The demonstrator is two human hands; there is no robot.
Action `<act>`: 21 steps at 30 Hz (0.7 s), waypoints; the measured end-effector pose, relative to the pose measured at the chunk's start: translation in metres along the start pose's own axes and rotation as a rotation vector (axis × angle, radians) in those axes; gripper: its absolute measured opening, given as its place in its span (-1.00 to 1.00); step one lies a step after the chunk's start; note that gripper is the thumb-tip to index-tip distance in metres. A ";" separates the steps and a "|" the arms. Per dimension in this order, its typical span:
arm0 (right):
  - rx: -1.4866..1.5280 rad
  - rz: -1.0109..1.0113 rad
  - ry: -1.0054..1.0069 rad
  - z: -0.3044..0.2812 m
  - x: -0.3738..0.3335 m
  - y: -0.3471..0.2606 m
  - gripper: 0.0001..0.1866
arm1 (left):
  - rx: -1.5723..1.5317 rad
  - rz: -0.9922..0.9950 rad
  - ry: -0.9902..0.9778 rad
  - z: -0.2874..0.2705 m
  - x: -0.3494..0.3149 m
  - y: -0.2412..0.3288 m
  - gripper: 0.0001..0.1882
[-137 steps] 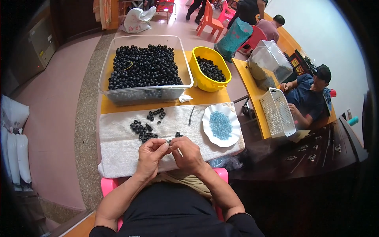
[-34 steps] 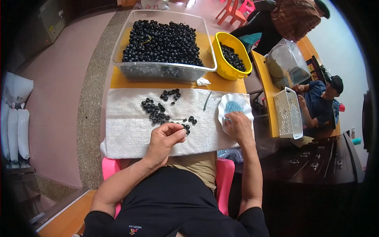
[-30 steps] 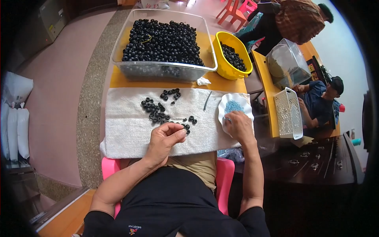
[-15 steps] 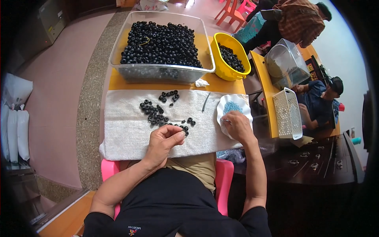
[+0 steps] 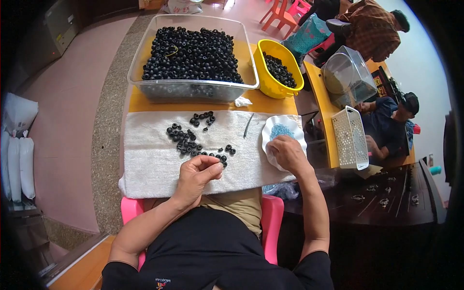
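My left hand [image 5: 195, 179] is closed in a pinch over the near part of the cloth, with a small, round, hollow black piece [image 5: 224, 164] at its fingertips. Other such black pieces [image 5: 186, 142] lie loose just beyond that hand. To the right, my right hand [image 5: 288, 153] reaches into a white wavy-edged dish [image 5: 302, 138] that holds tiny clear-blue pieces [image 5: 282, 129]. Its fingers are drawn together at the near side of the blue heap; whatever is between them is hidden. A short thin dark strip [image 5: 248, 125] rests on the cloth left of the dish.
A white cloth [image 5: 145, 164] covers the near tabletop. Beyond it stand a big clear bin [image 5: 193, 89] of black pieces and a yellow tub [image 5: 278, 90] with more. A crumpled white tissue [image 5: 242, 101] lies between. At right are a white perforated basket [image 5: 350, 137] and two people.
The view has shifted slightly, moving the table a little left in the picture. Both hands keep nearly the same places, the left pinching, the right in the dish.
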State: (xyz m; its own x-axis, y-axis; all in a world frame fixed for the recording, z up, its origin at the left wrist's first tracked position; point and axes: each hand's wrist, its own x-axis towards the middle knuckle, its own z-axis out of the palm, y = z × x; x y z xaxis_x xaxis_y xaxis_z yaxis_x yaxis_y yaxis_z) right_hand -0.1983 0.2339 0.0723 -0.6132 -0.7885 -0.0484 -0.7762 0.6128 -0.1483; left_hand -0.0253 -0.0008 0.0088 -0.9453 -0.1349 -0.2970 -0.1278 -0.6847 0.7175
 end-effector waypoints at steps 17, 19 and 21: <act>0.107 0.059 0.108 0.011 0.001 0.013 -0.86 | 0.003 -0.011 0.010 0.002 -0.001 -0.002 -0.86; 0.086 0.105 0.044 0.004 0.003 0.007 -0.85 | 0.002 -0.012 0.009 0.001 0.000 -0.002 -0.86; 0.065 0.150 -0.021 -0.001 0.005 0.003 -0.84 | 0.010 -0.005 0.004 0.001 0.000 -0.002 -0.86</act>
State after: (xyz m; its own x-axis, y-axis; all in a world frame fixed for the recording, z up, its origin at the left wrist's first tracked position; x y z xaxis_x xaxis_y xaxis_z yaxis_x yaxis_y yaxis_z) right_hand -0.2037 0.2320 0.0728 -0.7180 -0.6896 -0.0950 -0.6645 0.7196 -0.2016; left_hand -0.0248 0.0010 0.0081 -0.9435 -0.1339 -0.3032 -0.1358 -0.6782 0.7222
